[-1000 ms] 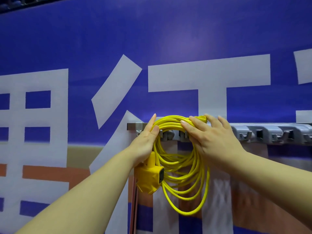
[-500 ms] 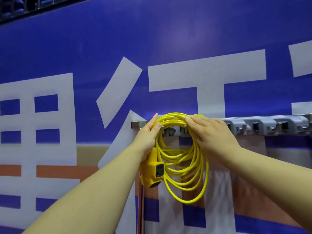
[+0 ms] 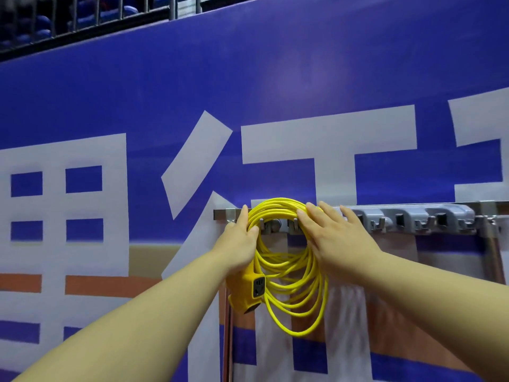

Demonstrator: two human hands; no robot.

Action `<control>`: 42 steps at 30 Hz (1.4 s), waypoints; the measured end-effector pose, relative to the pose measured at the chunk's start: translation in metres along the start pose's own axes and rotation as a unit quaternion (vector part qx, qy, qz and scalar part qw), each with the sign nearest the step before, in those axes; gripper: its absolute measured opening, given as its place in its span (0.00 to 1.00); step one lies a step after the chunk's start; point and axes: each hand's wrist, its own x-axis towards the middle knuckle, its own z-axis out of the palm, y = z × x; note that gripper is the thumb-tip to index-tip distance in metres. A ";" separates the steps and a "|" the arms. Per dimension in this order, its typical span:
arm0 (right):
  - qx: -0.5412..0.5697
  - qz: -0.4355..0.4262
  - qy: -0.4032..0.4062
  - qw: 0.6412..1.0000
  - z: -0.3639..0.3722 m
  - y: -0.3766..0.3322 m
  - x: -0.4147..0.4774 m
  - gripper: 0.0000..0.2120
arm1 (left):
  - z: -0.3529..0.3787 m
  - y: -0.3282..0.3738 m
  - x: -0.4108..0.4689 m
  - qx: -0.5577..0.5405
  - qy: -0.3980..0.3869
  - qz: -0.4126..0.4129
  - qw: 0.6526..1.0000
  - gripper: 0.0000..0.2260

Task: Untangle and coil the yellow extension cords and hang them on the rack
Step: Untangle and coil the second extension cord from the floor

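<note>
A coiled yellow extension cord (image 3: pixel 292 274) hangs over the left end of a grey hook rack (image 3: pixel 413 220) mounted on a metal rail. Its yellow socket block (image 3: pixel 248 292) dangles at the coil's lower left. My left hand (image 3: pixel 238 244) holds the coil's left side, thumb over the strands and fingers behind. My right hand (image 3: pixel 336 238) lies flat with straight fingers on the coil's upper right, pressing it against the rack. The hooks under the coil are mostly hidden.
The rack stands in front of a blue banner wall (image 3: pixel 275 92) with large white characters. Several grey hooks to the right of the coil hold nothing. A metal upright (image 3: pixel 489 244) supports the rail's right end. A railing (image 3: pixel 110 15) runs along the top.
The coil has settled onto the rack. My right hand's fingers have flattened over the coil's top, and the view has tilted upward a little.
</note>
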 end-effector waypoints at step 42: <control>0.359 0.084 -0.595 0.714 0.201 -0.203 -0.528 0.36 | 0.260 -0.283 -0.458 0.150 -0.528 -0.200 0.811 0.32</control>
